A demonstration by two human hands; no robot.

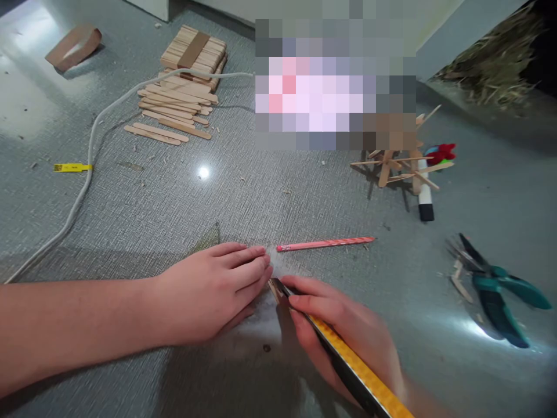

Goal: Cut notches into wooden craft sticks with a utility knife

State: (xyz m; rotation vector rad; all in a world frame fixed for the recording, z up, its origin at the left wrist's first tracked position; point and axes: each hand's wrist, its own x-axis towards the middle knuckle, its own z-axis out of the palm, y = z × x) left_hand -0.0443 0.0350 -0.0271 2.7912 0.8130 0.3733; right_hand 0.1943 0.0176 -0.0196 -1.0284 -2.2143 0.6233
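Note:
My right hand [348, 325] is closed around a yellow and black utility knife [369, 368], its fingers pressed near the blade end. The blade tip rests on the narrow end of a wooden craft stick [274, 288], close to my left fingertips. My left hand [217, 290] is low on the table, fingers together and bent down over the stick; most of the stick is hidden beneath it. Just beyond both hands lies a red striped pencil [326, 244].
Loose craft sticks [178, 107] and a banded bundle [194, 49] lie at the back left, beside a white cable [90, 151]. On the right are a stick structure [402, 165], a marker [425, 203] and green-handled pliers [496, 290]. A blurred patch covers the back middle.

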